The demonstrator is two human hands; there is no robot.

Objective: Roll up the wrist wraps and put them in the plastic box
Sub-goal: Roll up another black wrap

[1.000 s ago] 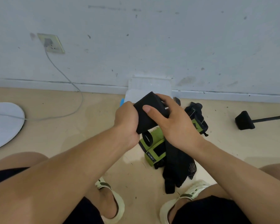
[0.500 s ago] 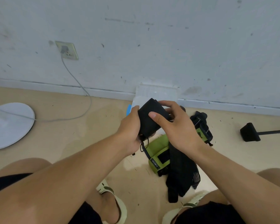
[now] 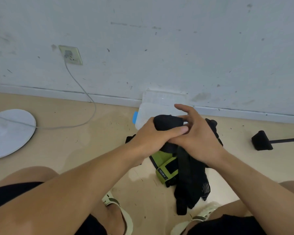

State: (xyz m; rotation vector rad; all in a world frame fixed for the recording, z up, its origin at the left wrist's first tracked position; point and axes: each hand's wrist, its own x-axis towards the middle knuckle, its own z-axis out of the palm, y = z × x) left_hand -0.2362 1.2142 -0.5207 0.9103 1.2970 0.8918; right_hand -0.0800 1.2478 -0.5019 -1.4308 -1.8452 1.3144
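My left hand [image 3: 153, 133] grips a rolled black wrist wrap [image 3: 166, 122], held just above the near edge of the clear plastic box [image 3: 159, 103] that stands against the wall. My right hand [image 3: 199, 136] lies beside the roll with its fingers spread and mostly straight, the fingertips touching the roll's right end. Under my hands a pile of green and black wraps [image 3: 166, 167] lies on the floor, with a long black wrap [image 3: 190, 184] trailing toward my feet.
A white round base [image 3: 8, 133] with a grey cable [image 3: 85, 97] running to a wall socket [image 3: 70, 55] lies at the left. A black foot on a rod [image 3: 261, 140] sits at the right. My knees and sandals fill the bottom of the view.
The rolled wrap has moved forward toward the box. My right hand let go of the roll and spread its fingers, while my left hand keeps hold.
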